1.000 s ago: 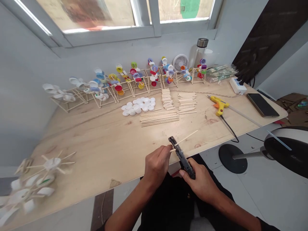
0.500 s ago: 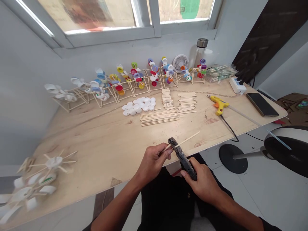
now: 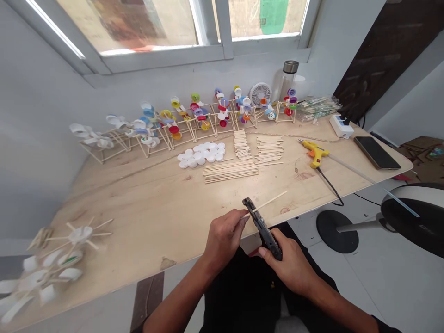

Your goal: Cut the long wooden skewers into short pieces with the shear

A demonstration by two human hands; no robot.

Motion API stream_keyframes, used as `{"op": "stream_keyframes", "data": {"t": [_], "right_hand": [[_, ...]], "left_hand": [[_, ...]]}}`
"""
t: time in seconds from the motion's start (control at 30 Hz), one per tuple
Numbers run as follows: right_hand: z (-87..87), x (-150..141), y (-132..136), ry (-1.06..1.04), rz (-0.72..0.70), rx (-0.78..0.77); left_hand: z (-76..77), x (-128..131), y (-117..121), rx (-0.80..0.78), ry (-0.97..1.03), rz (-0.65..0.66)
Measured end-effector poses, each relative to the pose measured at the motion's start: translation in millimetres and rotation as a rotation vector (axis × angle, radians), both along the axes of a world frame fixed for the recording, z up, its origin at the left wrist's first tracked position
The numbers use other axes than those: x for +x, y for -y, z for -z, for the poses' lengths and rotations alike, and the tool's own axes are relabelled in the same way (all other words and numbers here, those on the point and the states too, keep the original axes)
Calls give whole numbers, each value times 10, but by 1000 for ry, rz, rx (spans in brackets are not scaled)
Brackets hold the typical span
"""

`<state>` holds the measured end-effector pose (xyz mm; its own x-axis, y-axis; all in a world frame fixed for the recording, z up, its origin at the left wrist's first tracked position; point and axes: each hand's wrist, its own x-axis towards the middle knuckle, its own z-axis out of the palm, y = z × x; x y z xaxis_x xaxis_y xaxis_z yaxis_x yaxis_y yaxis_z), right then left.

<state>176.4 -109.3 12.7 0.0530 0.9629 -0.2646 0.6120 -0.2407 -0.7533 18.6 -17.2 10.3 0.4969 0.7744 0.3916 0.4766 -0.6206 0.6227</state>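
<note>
My left hand [image 3: 224,238] pinches the near end of a thin wooden stick [image 3: 272,200] that points up and to the right over the table's front edge. My right hand [image 3: 289,261] is wrapped round the handles of black cutting pliers [image 3: 260,225]. The plier jaws sit across the stick just beyond my left fingertips. Both hands hover at the near edge of the plywood table [image 3: 145,208], above my lap.
Stacks of cut sticks [image 3: 231,170], more sticks [image 3: 268,148] and white bottle caps [image 3: 201,154] lie mid-table. A row of stick-and-cap models [image 3: 194,118] lines the back wall. A yellow glue gun [image 3: 315,151], a phone [image 3: 376,152], a power strip [image 3: 340,126] sit right; white-cap wheels [image 3: 52,259] lie near left.
My hands, the stick and the pliers have stayed almost where they were, with only slight shifts. The view has tilted a little downward.
</note>
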Motion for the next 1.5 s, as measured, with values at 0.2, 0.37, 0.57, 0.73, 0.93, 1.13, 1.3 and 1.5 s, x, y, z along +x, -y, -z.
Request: {"op": "stream_keyframes", "data": {"t": [0.2, 0.37, 0.57, 0.73, 0.93, 1.13, 1.3, 1.5], "right_hand": [[48, 6, -4, 68, -15, 12], [97, -18, -24, 71, 15, -4], [0, -24, -27, -17, 2, -4], [-47, -11, -24, 12, -10, -19], [16, 1, -28, 80, -24, -3], [60, -18, -43, 90, -2, -7], [12, -24, -43, 16, 4, -25], [-1, -6, -33, 73, -16, -21]], "left_hand": [[-122, -4, -28, -218, 43, 56], [12, 46, 35, 49, 31, -69], [62, 36, 55, 122, -18, -74], [-73, 5, 10, -75, 53, -23], [-163, -23, -60, -241, 70, 68], [-2, 9, -5, -61, 29, -37], [71, 32, 42, 79, -26, -61], [-88, 3, -17, -207, 55, 11]]}}
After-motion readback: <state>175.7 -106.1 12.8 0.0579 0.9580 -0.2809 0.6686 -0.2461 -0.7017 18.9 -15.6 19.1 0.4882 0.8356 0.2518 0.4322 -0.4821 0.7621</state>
